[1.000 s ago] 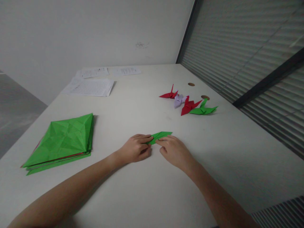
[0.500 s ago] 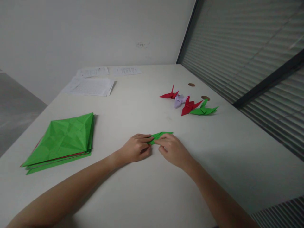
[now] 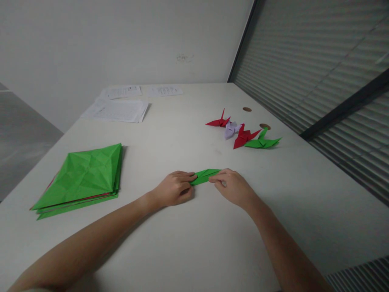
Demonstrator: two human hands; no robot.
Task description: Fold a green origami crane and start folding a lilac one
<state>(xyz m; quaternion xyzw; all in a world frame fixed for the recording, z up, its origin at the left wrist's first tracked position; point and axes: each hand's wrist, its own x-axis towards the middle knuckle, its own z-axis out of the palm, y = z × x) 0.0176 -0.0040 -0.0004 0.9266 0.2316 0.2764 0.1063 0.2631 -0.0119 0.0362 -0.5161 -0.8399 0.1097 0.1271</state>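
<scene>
A narrow folded green paper (image 3: 204, 176) lies flat on the white table (image 3: 188, 243) in front of me. My left hand (image 3: 174, 189) has its fingers curled and presses down on the paper's near left end. At the paper's far right end my right hand (image 3: 234, 187) bears down with its fingertips pressed together. Part of the paper is hidden under both hands.
A stack of creased green and red paper squares (image 3: 82, 176) lies at the left. Several folded paper cranes, red (image 3: 219, 121), lilac (image 3: 230, 129), red (image 3: 244, 137) and green (image 3: 261, 141), sit at the right. Printed sheets (image 3: 118, 110) lie at the back. A blinded window (image 3: 319, 73) runs along the right.
My right hand has slid to the right along the green paper, from its middle to its far end. The left hand has stayed in place.
</scene>
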